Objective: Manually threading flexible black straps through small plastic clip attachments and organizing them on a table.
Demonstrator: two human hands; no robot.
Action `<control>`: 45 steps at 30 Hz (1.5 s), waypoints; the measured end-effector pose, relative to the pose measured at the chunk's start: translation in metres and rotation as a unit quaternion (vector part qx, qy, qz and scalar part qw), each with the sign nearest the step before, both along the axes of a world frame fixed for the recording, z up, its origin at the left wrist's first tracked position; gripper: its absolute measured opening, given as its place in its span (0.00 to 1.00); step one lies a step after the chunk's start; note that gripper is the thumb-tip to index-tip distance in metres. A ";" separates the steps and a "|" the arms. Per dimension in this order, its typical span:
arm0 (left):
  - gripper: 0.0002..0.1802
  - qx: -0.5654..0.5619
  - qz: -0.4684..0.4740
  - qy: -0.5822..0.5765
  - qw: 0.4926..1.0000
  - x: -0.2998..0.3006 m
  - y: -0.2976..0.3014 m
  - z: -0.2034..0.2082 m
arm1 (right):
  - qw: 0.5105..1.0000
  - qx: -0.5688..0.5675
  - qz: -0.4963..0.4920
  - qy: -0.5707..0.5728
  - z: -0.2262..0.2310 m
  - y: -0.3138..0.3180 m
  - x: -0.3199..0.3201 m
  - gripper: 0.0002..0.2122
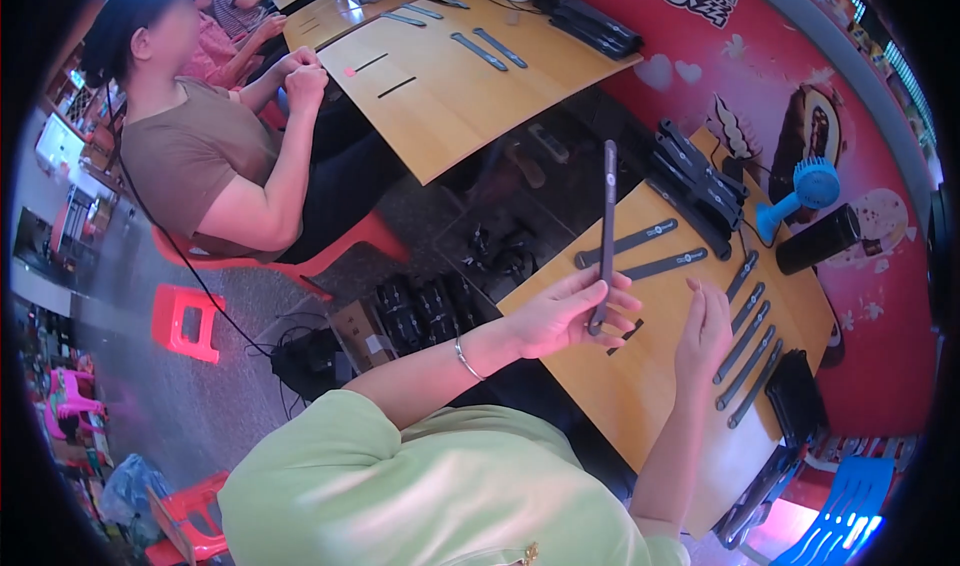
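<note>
My left hand [570, 316] holds a dark grey flat strap [609, 216] upright over the near table, its lower end between thumb and fingers. The strap is long and narrow with rounded ends and a small pale marking near the top. To its right my right hand [704, 331] is raised, apart from the strap, fingers stretched upward and close together, with nothing visible in them. Two similar straps [640, 241] lie on the table beyond my left hand. Several more straps [745, 346] lie in a row right of my right hand. A short black strip [625, 337] is partly hidden behind my left fingers.
The wooden table [585, 376] also bears a stack of dark straps [700, 181], a blue fan [805, 196] and a black cylinder [820, 239]. A seated person [220, 156] works at another table [440, 116]. Red stool [188, 323], cardboard box [363, 336] and black bundles are on the floor.
</note>
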State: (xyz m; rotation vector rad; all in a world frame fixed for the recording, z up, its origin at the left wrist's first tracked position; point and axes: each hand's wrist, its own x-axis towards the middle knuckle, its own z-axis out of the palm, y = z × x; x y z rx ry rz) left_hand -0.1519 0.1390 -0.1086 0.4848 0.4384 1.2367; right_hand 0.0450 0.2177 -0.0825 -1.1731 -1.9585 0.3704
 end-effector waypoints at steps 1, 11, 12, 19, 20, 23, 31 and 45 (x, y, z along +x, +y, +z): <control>0.15 -0.001 0.002 -0.003 1.000 0.004 0.000 0.004 | 1.000 -0.009 0.002 0.020 0.006 -0.009 0.000 0.10; 0.17 0.024 -0.053 -0.028 0.998 0.045 0.013 0.002 | 0.987 -0.104 -0.019 0.125 0.013 -0.075 0.040 0.13; 0.17 0.024 -0.053 -0.028 0.998 0.050 0.013 0.001 | 0.985 -0.116 -0.010 0.126 0.010 -0.080 0.042 0.13; 0.16 0.094 -0.021 0.046 0.994 0.078 0.005 -0.002 | 0.973 -0.167 -0.006 0.156 -0.009 -0.103 0.054 0.14; 0.16 0.086 -0.030 0.059 0.994 0.081 0.004 -0.001 | 0.973 -0.169 -0.011 0.156 -0.007 -0.105 0.055 0.14; 0.17 0.110 -0.048 0.040 0.992 0.095 0.004 -0.005 | 0.977 -0.137 -0.040 0.159 -0.002 -0.111 0.053 0.13; 0.18 0.034 0.005 0.066 0.997 0.089 0.010 -0.003 | 0.979 -0.130 -0.100 0.118 0.010 -0.101 0.040 0.03; 0.18 0.026 0.050 0.070 0.996 0.095 0.007 -0.002 | 0.993 -0.021 -0.095 0.060 -0.002 -0.098 0.045 0.05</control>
